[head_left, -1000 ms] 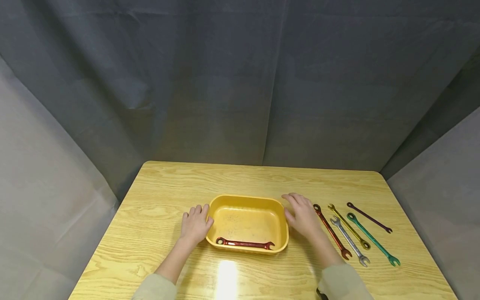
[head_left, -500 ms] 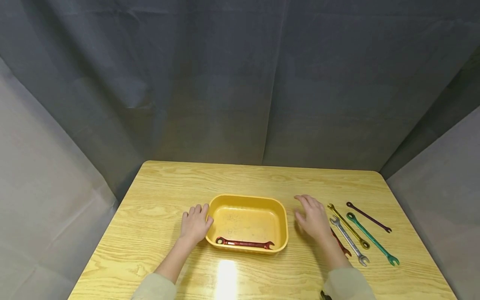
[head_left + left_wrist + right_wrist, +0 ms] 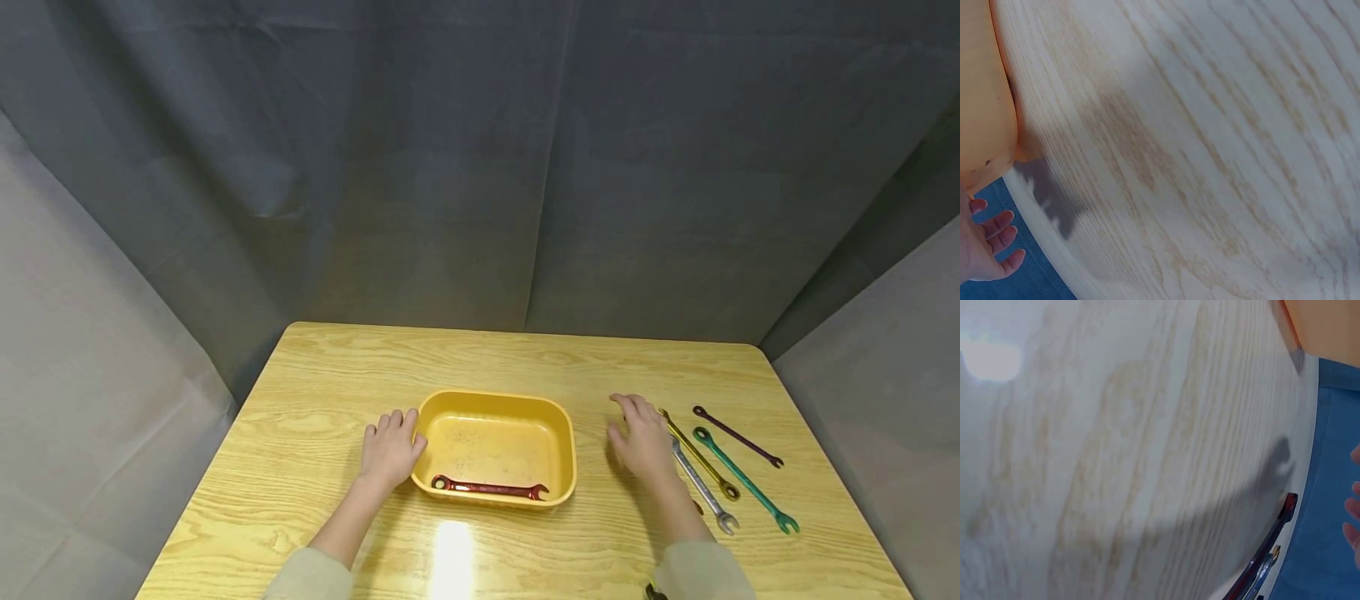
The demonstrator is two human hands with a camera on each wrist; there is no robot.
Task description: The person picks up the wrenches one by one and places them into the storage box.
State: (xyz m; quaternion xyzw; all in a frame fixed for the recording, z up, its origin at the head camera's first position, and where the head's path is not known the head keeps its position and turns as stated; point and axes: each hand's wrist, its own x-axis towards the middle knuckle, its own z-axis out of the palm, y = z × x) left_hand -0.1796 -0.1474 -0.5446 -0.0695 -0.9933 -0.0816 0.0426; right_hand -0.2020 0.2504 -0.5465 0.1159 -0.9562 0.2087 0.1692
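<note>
In the head view my left hand [image 3: 390, 450] rests at the left rim of a yellow plastic bin [image 3: 566, 475], its thumb over the edge. Its fingers look relaxed and spread in the left wrist view. A shiny red combination wrench [image 3: 491, 487] lies inside the bin along the near wall. My right hand [image 3: 642, 437] hovers with loosely bent fingers over the leftmost wrench in a row, holding nothing. That orange-red wrench [image 3: 1266, 544] is mostly hidden by the hand and forearm in the head view. Beside it lie a silver wrench [image 3: 705, 486] and a yellow wrench [image 3: 699, 454].
Farther right lie a green wrench [image 3: 746, 481] and a small purple wrench [image 3: 738, 436]. A dark object [image 3: 654, 592] pokes out by the right sleeve at the bottom edge. Grey cloth [image 3: 480, 167] hangs behind the wood-grain table [image 3: 480, 358].
My right hand has left the bin's right side and moved rightward to the wrenches, covering the orange-red one. The left hand and the bin stay nearly where they were.
</note>
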